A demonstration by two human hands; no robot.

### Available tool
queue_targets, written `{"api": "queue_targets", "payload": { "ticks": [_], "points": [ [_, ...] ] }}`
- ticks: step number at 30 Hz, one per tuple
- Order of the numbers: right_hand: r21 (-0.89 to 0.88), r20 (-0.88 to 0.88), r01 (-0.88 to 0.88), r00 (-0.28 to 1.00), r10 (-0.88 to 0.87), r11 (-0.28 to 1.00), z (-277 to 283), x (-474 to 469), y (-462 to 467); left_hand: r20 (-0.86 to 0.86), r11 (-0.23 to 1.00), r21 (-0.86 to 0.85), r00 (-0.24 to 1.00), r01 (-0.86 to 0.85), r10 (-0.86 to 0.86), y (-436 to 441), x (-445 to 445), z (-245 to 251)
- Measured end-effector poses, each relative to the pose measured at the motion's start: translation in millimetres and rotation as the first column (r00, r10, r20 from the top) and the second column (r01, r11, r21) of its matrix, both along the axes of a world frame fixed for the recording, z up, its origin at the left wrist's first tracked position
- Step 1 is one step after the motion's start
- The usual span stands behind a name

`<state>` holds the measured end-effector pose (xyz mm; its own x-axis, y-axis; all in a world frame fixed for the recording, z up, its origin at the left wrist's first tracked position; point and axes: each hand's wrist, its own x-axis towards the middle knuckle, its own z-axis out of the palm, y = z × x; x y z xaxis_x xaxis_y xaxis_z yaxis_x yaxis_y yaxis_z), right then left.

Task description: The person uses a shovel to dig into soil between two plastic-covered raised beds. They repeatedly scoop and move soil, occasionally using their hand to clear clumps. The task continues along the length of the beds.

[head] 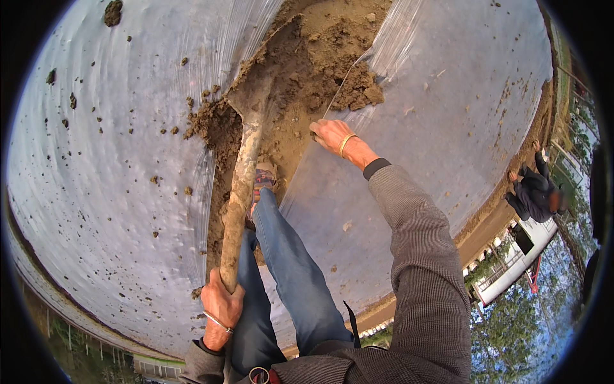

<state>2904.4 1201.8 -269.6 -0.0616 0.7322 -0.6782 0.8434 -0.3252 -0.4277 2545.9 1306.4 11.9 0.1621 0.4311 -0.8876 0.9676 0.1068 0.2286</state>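
Note:
My left hand [222,302] is wrapped around the rough wooden handle [238,206] of a shovel. Its soil-caked blade [252,93] lies in the furrow, partly covered by loose earth. Over the right side of the furrow, my right hand [333,136] pinches the edge of the right-hand plastic mulch film [383,201]. The film edge runs taut from those fingers up to a clump of moist soil [360,89] lying on it. Another heap of dark soil [218,125] sits left of the blade, against the left-hand plastic film [120,192].
Bare soil [290,139] shows between the two sheets. My shoe [265,177] stands in the furrow beside the handle. Soil crumbs dot both films. Another person [535,187] crouches at the right sheet's far edge, near a white vehicle [518,259].

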Motion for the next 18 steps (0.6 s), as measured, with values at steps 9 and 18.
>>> {"api": "queue_targets", "payload": {
  "ticks": [9,18],
  "points": [
    [0.059,0.149,0.382,0.910,-0.387,0.922,-5,2,38,0.051,1.000,-0.014,0.999,0.018,-0.017,6,3,-23],
    [0.016,0.657,0.233,0.730,-0.186,0.972,-41,123,82,0.120,1.000,0.016,0.993,-0.015,0.013,15,3,-52]
  ]
}}
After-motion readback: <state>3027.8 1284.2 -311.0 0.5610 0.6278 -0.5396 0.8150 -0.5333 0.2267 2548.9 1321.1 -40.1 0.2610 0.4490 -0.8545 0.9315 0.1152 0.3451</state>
